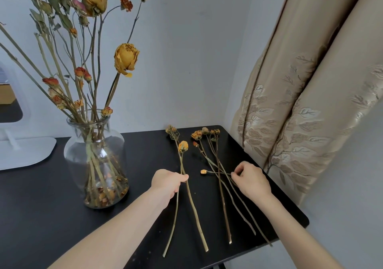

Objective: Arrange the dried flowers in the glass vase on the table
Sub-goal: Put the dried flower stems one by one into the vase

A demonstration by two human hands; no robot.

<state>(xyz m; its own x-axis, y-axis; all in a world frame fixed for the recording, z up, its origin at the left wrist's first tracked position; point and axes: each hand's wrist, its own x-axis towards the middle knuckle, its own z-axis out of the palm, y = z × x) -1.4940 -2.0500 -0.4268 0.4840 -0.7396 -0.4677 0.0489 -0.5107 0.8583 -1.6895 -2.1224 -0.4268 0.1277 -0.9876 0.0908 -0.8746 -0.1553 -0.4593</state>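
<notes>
A clear glass vase (78,156) stands on the left of the black table (51,217) and holds several tall dried flowers (126,58); fallen petals lie at its bottom. Two long stems with yellow heads (183,146) lie at the table's middle, and my left hand (168,180) is closed around them partway up. To the right lie several more dried stems (221,196). My right hand (251,178) pinches the thin stem of a short flower with a small yellow bud (203,172), which crosses over those stems.
A white stand base (27,152) sits at the table's back left. A beige patterned curtain (300,113) hangs close to the table's right edge. The grey wall runs along the back. The table's front right corner (304,223) is rounded.
</notes>
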